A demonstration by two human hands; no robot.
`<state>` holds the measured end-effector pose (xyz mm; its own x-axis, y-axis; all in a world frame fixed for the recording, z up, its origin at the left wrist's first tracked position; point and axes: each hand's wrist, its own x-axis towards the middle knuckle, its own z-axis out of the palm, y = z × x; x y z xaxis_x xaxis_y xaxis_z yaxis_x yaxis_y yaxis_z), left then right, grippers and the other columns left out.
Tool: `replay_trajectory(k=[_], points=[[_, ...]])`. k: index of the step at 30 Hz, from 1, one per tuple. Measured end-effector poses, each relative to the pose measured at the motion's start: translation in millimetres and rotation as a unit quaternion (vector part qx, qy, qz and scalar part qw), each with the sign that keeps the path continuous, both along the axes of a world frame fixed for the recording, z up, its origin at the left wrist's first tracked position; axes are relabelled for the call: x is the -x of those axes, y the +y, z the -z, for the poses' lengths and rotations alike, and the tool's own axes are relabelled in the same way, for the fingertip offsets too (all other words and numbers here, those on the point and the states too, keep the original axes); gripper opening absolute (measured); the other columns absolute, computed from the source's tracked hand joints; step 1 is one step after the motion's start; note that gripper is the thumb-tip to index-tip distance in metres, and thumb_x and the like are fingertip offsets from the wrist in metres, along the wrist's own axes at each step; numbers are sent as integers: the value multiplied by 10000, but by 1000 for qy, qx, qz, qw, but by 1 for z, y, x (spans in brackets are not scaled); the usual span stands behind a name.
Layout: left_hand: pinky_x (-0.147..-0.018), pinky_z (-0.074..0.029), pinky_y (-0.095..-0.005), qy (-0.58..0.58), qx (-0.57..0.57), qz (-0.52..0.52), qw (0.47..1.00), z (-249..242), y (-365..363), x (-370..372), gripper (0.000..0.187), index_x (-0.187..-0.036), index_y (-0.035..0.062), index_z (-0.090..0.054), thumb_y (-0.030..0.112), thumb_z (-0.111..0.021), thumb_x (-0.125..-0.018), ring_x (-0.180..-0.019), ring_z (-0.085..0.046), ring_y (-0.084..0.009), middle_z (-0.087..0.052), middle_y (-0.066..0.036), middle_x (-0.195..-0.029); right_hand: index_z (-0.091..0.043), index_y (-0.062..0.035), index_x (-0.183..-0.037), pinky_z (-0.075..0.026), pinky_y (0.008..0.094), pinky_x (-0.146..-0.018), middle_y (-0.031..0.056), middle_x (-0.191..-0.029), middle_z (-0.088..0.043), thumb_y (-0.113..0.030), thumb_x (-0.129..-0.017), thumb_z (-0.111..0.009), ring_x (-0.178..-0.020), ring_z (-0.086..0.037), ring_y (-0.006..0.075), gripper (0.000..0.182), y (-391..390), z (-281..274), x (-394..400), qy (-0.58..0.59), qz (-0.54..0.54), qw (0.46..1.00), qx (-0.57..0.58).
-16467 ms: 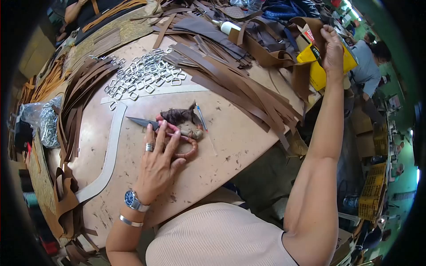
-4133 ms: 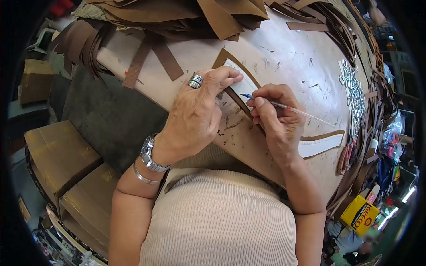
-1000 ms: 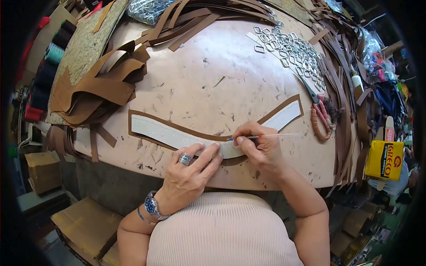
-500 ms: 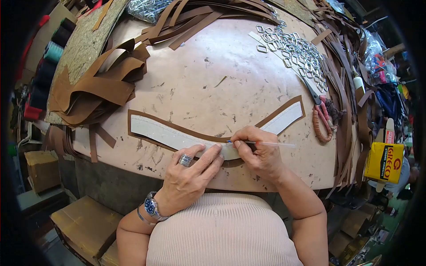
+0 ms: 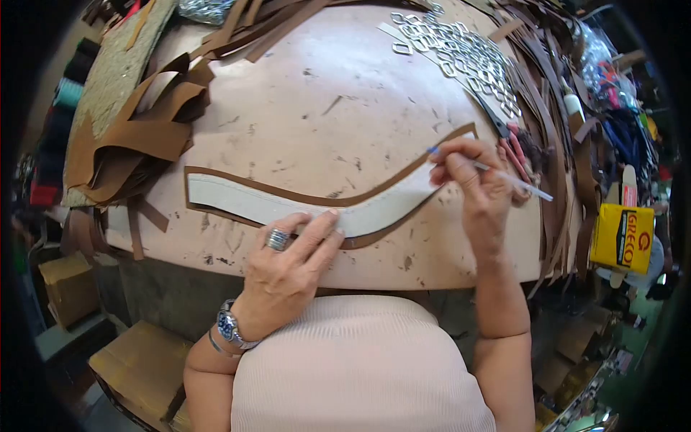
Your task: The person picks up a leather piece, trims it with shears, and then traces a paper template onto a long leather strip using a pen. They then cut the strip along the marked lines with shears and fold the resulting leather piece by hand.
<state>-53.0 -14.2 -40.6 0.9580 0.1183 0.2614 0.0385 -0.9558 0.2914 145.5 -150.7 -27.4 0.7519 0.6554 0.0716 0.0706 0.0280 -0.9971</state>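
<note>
A curved white pattern piece [image 5: 252,201] lies on a slightly larger brown leather-like strip [image 5: 345,201], whose border shows around it. A faint line runs along the white piece near its upper edge. My left hand [image 5: 288,263], with a ring and a wristwatch, rests its extended fingers on the middle of the white piece. In my right hand [image 5: 475,180] is a clear-barrelled pen [image 5: 534,190], pinched between thumb and fingers. Its blue tip is over the strip's upper edge near the right end; whether it touches cannot be made out. That hand covers part of the right end.
Brown strips are heaped at the left [image 5: 140,140]. Metal rectangular rings [image 5: 461,57] spread at the back right, beside scissors [image 5: 509,147] with wrapped handles. More strips hang over the table's right edge, near a yellow GRECO box [image 5: 620,237]. Cardboard boxes [image 5: 137,367] stand lower left.
My right hand has moved right and away from me with the pen, from the curve's middle towards its right end. My left hand stays on the white piece. The view has shifted slightly.
</note>
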Motion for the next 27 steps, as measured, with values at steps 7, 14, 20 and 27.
replay_trajectory(k=[7,14,20,27], points=[[-768,-410,-338,24,-28,15,999,-15,-3,-17,236,-870,40,-595,77,-624,-639,-888,-530,-210,-550,-66,-1013,-575,23,-954,-450,210,-689,49,-836,-607,-63,-879,-515,-764,-568,104,129,-34,20,-50,-228,3,971,75],[-698,-426,-291,49,-49,123,990,-17,-25,-91,179,-885,10,-524,34,-524,-707,-819,-545,-210,-484,-98,-866,-579,16,-946,-459,208,-655,41,-809,-606,-68,-877,-520,-724,-569,91,124,-29,25,-56,-198,-6,980,32],[-604,-456,-345,17,13,128,992,0,-28,-137,287,-1075,41,-519,54,-516,-789,-672,-538,-264,-476,-113,-861,-587,8,-867,-435,207,-588,22,-734,-589,-51,-844,-503,-639,-534,73,105,-44,25,-53,-92,38,994,49],[-576,-464,-331,12,11,136,991,3,-24,-139,332,-1100,51,-485,26,-501,-769,-642,-560,-250,-469,-118,-850,-587,-2,-773,-383,222,-520,49,-632,-543,-40,-763,-490,-552,-479,84,105,-52,30,-52,-177,9,980,87]])
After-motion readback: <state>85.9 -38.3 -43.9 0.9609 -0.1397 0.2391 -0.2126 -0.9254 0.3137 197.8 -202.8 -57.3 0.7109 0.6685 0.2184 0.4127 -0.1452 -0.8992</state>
